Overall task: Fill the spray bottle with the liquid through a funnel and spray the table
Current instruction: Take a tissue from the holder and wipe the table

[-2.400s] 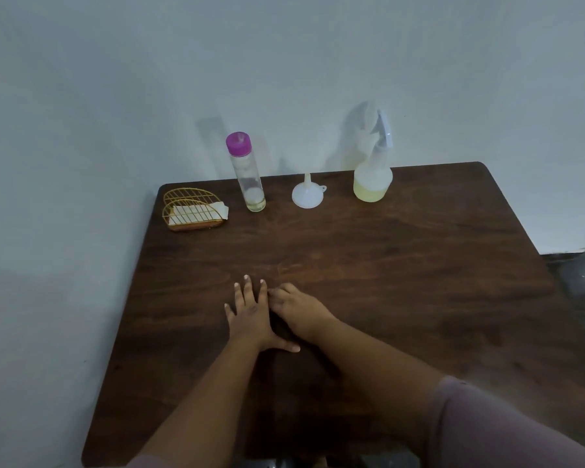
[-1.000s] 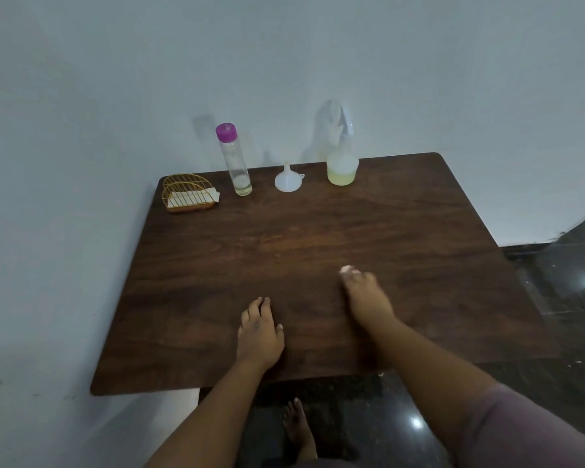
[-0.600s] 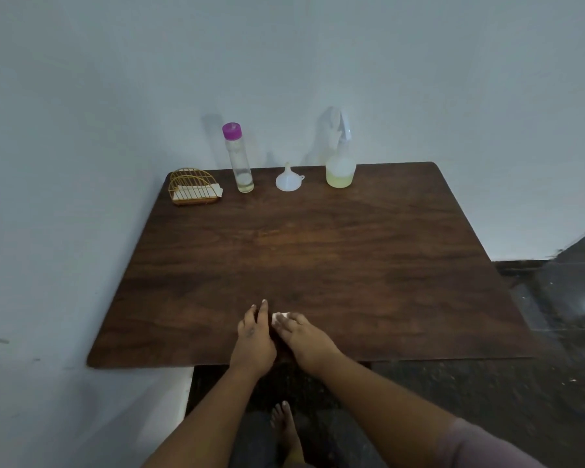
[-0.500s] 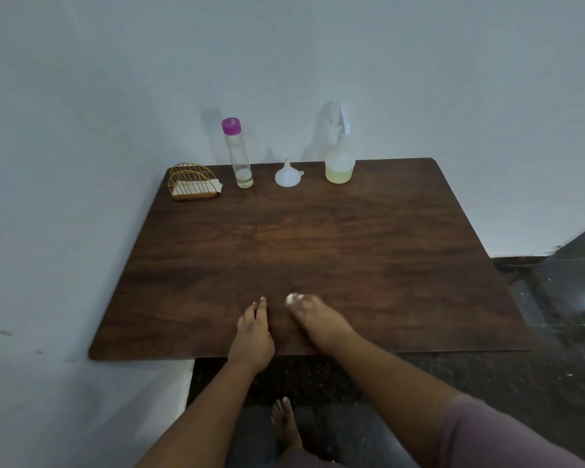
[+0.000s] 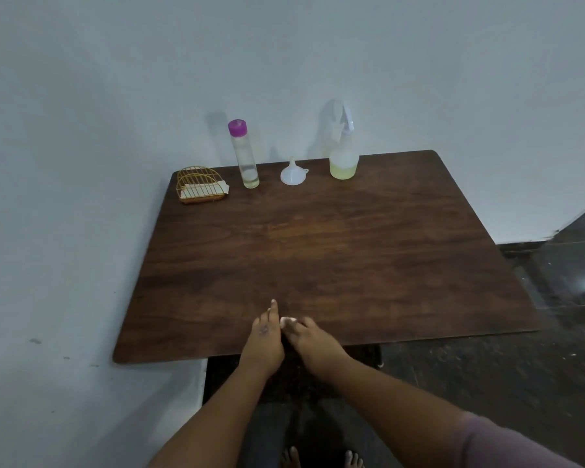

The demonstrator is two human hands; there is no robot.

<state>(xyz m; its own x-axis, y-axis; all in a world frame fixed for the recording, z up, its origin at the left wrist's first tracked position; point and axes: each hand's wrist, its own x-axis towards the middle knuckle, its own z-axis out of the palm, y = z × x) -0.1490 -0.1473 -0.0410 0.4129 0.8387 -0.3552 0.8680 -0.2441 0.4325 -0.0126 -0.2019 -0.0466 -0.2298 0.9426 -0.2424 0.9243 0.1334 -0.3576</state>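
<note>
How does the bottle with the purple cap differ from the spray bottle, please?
The purple-capped bottle is a slim straight tube; the spray bottle bulges at its base. One has a flat cap, the other a trigger head. The spray bottle holds more yellowish liquid. Both stand upright at the table's far edge.

I see the table bare between my hands and the back edge, where holder, bottle, funnel and sprayer stand apart in a row.

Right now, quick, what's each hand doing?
Left hand: open, flat on the table, holding nothing.
Right hand: closed on a small white wad, pressed to the table.
</note>
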